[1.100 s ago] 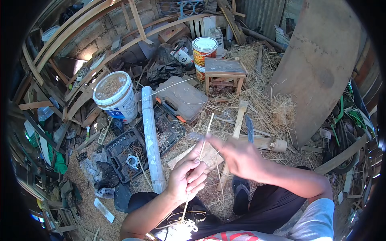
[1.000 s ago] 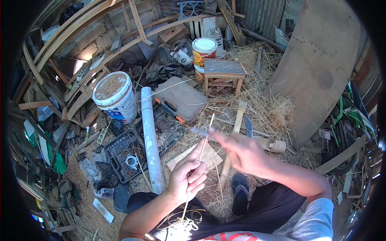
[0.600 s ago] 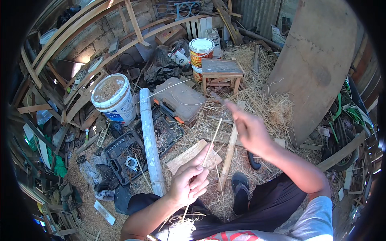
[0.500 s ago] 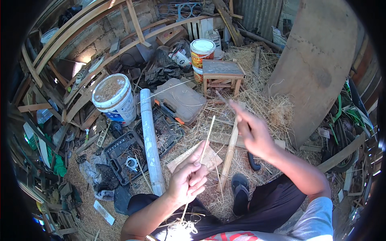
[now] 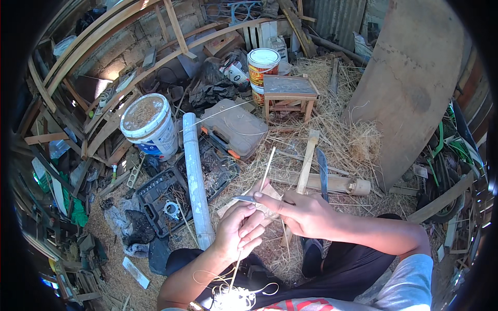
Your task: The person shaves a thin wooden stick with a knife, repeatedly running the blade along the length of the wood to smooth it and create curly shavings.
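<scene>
My left hand is closed round a thin bamboo strip, which points up and away from me; its lower end runs down toward my lap. In my right hand is a small knife, its handle mostly hidden by the fingers. The knife's blade lies across the strip just above my left thumb; whether it touches the strip I cannot tell. Thin curled shavings lie brightly lit at my lap. Below and beyond my hands is a flat piece of wood, partly hidden.
A machete lies beside a wooden stick and a bamboo pole. To the left are a whitish bamboo length, an open black tool case and a bucket of sawdust. A small wooden stool stands farther off.
My right hand has come down and left, bringing the knife blade across the strip near my left hand. The machete blade now shows beyond the right forearm. My left hand keeps its hold.
</scene>
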Available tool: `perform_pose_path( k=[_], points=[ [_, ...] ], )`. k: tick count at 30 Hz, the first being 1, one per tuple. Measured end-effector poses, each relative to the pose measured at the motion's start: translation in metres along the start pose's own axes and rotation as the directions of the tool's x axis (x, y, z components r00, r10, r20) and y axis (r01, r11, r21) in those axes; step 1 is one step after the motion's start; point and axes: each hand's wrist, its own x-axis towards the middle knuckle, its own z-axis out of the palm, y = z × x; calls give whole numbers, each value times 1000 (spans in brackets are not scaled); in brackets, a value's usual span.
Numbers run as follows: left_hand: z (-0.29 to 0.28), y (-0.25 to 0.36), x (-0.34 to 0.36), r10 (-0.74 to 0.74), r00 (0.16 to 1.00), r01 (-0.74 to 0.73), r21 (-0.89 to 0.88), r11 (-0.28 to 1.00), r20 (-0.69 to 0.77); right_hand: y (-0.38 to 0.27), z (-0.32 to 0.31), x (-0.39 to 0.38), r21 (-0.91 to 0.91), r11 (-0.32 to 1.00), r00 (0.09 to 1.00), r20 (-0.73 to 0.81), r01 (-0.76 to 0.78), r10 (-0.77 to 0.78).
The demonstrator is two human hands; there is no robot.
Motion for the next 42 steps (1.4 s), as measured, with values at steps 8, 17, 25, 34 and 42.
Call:
perform_pose_path(
  k=[8, 17, 25, 34, 42],
  points=[
    [0, 0, 2, -44, 999, 43, 15, 999, 23, 64, -13, 21, 281, 884, 865, -237, -374, 442],
    [-1, 2, 3, 57, 995, -54, 43, 998, -76, 4, 6, 0, 88, 992, 995, 57, -86, 81],
    [0, -2, 4, 38, 995, -35, 29, 999, -87, 4, 17, 0, 57, 998, 999, -25, -21, 22],
    [1, -4, 1, 52, 988, -41, 76, 996, -147, 10, 16, 3, 18, 999, 999, 17, 28, -29],
    [-1, -3, 2, 46, 988, -32, 97, 995, -148, 27, 13, 11, -20, 997, 994, -75, -80, 78]
  ],
)
